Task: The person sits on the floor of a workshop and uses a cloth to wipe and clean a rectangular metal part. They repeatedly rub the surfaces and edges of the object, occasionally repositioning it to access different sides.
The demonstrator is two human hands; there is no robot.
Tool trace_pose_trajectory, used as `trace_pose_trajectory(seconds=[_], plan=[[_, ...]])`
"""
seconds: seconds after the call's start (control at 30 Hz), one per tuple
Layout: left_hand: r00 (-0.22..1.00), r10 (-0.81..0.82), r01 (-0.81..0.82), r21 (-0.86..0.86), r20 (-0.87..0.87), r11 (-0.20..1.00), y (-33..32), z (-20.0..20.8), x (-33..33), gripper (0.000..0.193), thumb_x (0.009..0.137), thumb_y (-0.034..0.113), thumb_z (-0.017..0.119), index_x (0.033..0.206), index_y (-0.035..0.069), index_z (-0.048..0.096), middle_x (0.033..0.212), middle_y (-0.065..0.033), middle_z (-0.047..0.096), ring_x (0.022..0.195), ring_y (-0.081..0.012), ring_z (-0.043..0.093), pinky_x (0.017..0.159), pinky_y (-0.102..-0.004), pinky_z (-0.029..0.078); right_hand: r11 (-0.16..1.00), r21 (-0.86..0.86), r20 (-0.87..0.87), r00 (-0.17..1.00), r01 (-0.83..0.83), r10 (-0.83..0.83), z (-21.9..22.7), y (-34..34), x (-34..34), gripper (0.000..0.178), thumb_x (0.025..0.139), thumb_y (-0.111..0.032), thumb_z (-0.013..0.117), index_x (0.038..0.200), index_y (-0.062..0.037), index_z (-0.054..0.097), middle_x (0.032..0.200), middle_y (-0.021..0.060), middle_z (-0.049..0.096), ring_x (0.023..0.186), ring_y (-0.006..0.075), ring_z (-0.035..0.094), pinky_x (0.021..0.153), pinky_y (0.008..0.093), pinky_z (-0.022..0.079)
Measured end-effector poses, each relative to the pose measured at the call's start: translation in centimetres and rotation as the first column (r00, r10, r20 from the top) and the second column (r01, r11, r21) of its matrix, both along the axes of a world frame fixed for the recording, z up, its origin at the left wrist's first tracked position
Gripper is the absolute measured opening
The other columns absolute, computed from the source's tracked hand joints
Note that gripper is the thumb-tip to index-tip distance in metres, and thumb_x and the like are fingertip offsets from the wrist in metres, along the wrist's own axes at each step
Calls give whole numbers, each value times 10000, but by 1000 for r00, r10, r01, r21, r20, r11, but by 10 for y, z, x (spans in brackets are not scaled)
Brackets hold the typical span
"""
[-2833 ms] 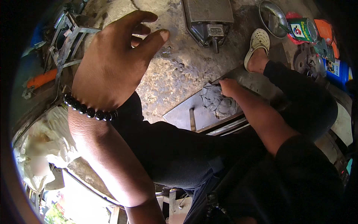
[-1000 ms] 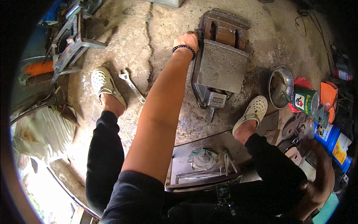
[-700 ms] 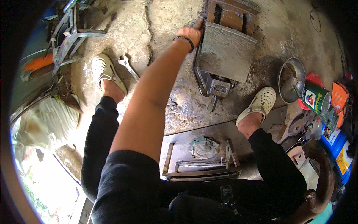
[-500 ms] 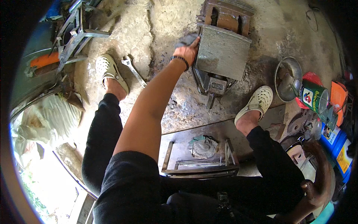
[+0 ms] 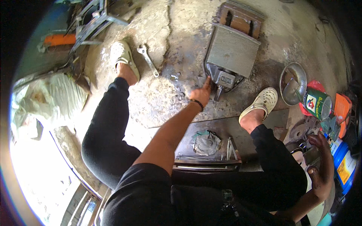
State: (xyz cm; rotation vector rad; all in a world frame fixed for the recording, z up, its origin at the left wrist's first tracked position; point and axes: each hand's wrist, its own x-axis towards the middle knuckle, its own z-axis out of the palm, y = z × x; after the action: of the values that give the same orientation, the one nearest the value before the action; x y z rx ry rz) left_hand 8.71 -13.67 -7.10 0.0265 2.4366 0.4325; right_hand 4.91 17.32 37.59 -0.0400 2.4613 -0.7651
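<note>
With its index finger stretched out, my left hand is at the lower left corner of a heavy metal machine part. The part has a flat grey plate, a brown slotted end and a stubby bolt-like end towards me. A dark grey rag, only partly visible, is under my left fingers against the part's frame. My right hand, darkened with grime, is off to the right beside a cluttered pile, thumb apart from stretched fingers. No object shows in it.
An adjustable wrench lies by my left foot. To the right are a metal bowl, a green can, an orange piece and a blue container. A metal frame stand stands far left. A low bench frame holds a bundled cloth.
My left hand has slid from the part's upper left side down to its near left corner. My right hand has moved up a little, its fingers stretched further. The view has shifted slightly.
</note>
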Motion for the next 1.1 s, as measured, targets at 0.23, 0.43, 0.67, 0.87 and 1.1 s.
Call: trace_pose_trajectory(seconds=[0.23,0.43,0.67,0.87,1.1], plan=[[949,-314,313,73,4,947,-16,32,8,246,885,147,535,1086,87,662,1152,-127,699,951,-330,710,770,-476,575,984,-6,-12,983,-181,181,0,-7,0,1027,795,-656,674,1464,67,387,1316,232,576,1226,325,555,1076,449,370],[977,102,-87,84,-187,993,-37,32,-4,611,887,76,519,1484,149,417,1484,-177,470,946,-330,710,771,-480,576,991,42,-61,990,-127,129,3,-9,10,1008,802,-645,681,1454,72,404,1304,240,584,1236,326,555,1080,452,372],[994,-101,101,2,51,995,22,3,18,708,971,113,432,1599,153,107,1605,-114,298,981,-324,710,780,-480,579,989,52,-74,987,-139,142,4,-16,9,987,783,-600,728,1441,71,424,1310,248,580,1243,329,553,1074,457,379],[958,-284,285,40,-25,958,0,22,55,603,915,99,501,1503,109,370,1598,-86,312,967,-306,711,761,-440,588,976,-58,-74,976,-209,205,8,-12,9,1016,777,-637,710,1440,75,417,1327,250,567,1240,332,553,1072,470,383],[793,560,-529,183,-241,829,31,16,46,604,881,120,521,1469,63,397,1539,-142,395,971,-359,694,818,-450,571,993,43,-87,989,-114,117,4,3,15,1043,775,-659,700,1452,77,402,1350,253,549,1250,334,543,1074,464,379]])
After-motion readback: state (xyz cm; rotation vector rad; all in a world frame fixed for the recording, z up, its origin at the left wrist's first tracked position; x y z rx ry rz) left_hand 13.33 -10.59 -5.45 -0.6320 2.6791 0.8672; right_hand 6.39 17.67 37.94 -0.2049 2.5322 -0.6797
